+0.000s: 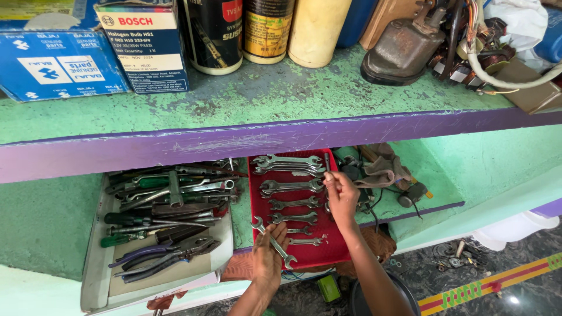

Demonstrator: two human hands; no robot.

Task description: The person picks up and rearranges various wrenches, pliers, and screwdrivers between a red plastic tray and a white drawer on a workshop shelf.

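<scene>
about nine spanners [291, 186] on one red tray [336, 253], two boxes [146, 47], three cans [268, 29].

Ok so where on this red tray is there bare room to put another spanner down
The red tray has bare patches along its bottom edge, right of the left hand, and down its right side below the right hand. Its upper half is packed with spanners. The white tray of pliers is crowded, bare only near its front.
</scene>
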